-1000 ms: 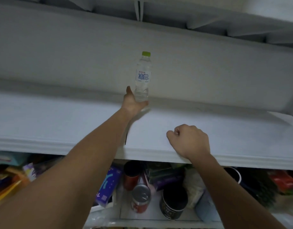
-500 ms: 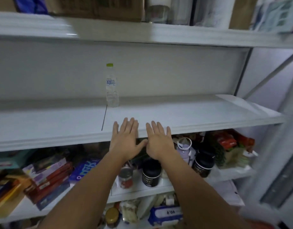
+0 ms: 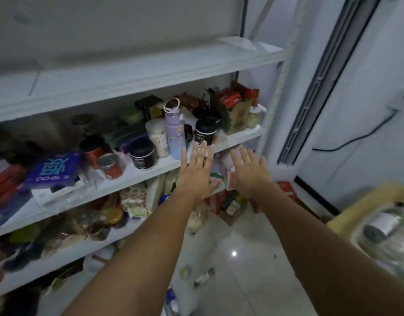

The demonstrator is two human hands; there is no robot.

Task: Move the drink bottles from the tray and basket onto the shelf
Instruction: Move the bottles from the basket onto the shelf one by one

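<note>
Hands point(image 3: 197, 176) point(image 3: 250, 175) flat, empty before smooth white shelf point(image 3: 137, 71).

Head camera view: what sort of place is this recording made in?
Probably a home storage room or pantry corner, not a shop. White open shelves stand against a wall, one level crammed with mixed goods: black jars, a lilac flask, tins and snack packs. The floor is glossy tile.

The white top shelf point(image 3: 137, 71) shows only a bare board. The shelf below point(image 3: 151, 166) carries black-lidded jars point(image 3: 143, 155), a lilac flask point(image 3: 174, 133), a red can point(image 3: 109, 166) and a blue box point(image 3: 52, 171) (lettering upside down). The tiled floor point(image 3: 242, 258) holds small litter.
</note>
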